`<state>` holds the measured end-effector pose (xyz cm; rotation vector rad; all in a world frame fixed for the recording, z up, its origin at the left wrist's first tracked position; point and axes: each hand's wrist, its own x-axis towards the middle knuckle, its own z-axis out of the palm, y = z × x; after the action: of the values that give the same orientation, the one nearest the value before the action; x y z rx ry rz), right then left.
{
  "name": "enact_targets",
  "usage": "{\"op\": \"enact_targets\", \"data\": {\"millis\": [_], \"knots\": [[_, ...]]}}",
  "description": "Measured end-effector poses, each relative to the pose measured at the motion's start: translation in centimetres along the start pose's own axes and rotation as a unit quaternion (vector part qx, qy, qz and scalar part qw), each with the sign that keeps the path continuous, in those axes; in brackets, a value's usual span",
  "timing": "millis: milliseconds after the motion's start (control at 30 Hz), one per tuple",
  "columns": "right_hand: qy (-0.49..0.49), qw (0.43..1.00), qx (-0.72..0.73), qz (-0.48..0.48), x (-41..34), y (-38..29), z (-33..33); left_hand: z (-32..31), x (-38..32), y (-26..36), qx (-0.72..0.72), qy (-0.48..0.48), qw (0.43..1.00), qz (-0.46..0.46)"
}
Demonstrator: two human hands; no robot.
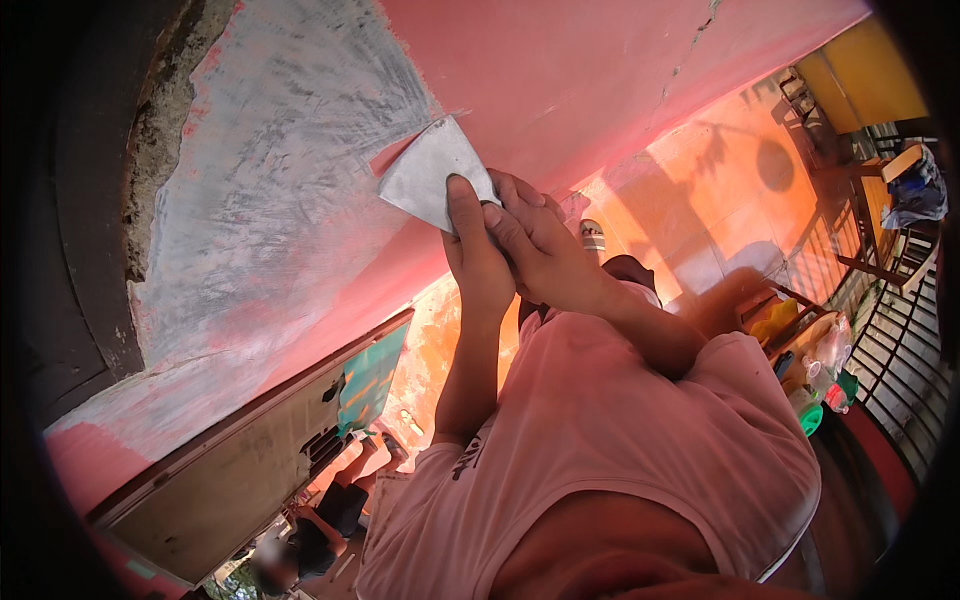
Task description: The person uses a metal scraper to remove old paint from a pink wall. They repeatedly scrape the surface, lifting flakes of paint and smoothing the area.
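Observation:
Both my hands are together around a wide metal putty knife, its flared blade pointing up and left. My left hand has its thumb pressed flat on the blade. My right hand is closed around the handle end, which the fingers mostly hide. The blade's far corner is at the edge of a grey-white coated patch on the pink wall; whether it touches cannot be told. A small bare pink strip shows beside the blade. Streaky smears cover the patch.
A dark frame and broken masonry edge border the patch. A crack runs down the wall. A door stands lower left, another person beyond it. Wooden chairs and plastic containers stand at right.

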<state>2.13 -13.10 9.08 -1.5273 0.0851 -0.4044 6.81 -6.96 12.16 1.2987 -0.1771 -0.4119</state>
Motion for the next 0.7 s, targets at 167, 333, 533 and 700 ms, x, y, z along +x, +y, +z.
{"op": "enact_targets", "data": {"millis": [167,333,533,700], "knots": [[-0.037,0.982,0.127,0.134,0.5,-2.1,-0.2,-0.1,0.3,1.2,-0.022,-0.026,0.999,0.001],[-0.021,0.995,0.084,0.053,0.0,-0.7,0.4,-1.0,0.2,-0.1,-0.023,0.002,1.000,-0.011],[-0.031,0.984,0.130,0.114,0.3,-1.3,0.2,-1.3,0.2,0.0,-0.016,-0.017,1.000,-0.011],[-0.011,0.989,0.087,0.121,0.4,-1.9,0.1,-0.3,0.1,1.3,-0.019,-0.036,0.999,-0.002]]}}
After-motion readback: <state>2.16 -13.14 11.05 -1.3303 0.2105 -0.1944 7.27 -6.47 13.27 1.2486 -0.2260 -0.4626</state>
